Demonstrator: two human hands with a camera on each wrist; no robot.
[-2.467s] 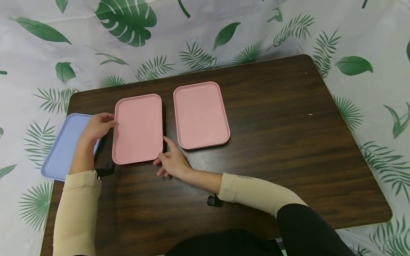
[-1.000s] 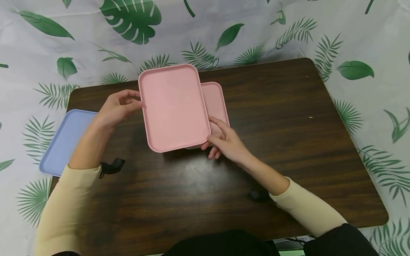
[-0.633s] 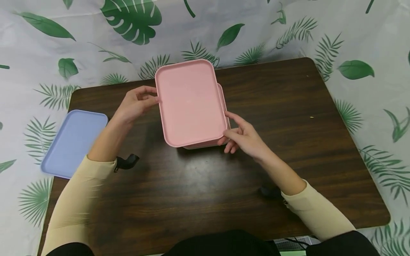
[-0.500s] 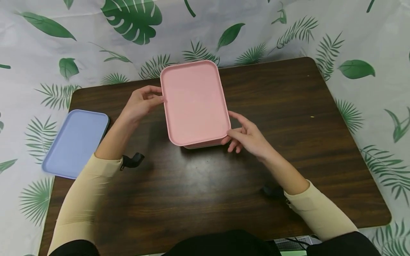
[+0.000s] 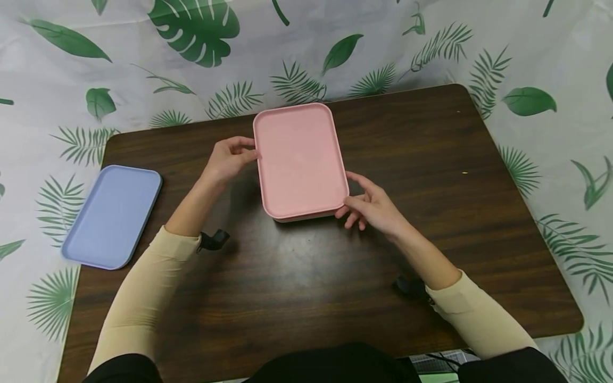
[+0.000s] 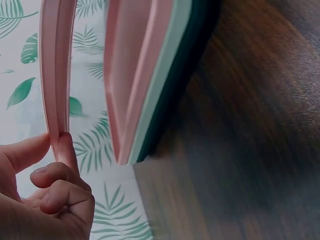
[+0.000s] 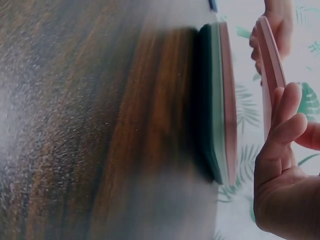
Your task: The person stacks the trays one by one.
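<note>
A pink tray (image 5: pixel 301 159) is held level between both hands above a stack of trays. My left hand (image 5: pixel 229 162) pinches its left edge between thumb and fingers. At the lower right corner, my right hand (image 5: pixel 375 210) grips the rim with the thumb on top and fingers beneath. In the left wrist view a gap separates the held tray from the stack. That stack shows another pink tray (image 6: pixel 134 105) on top, a light green tray (image 7: pixel 217 100) under it and a dark green tray (image 7: pixel 204 95) at the bottom. From the head view the held tray hides most of the stack.
A blue tray (image 5: pixel 115 215) lies at the left, its lower left corner past the edge of the dark wooden table (image 5: pixel 297 298). Behind the table hangs a leaf-patterned cloth (image 5: pixel 268 42). Black straps hang at both wrists.
Both hands have lifted the pink tray from beside the blue one and carried it right, over the other pink tray. During the last half second it has come lower and lined up with the stack.
</note>
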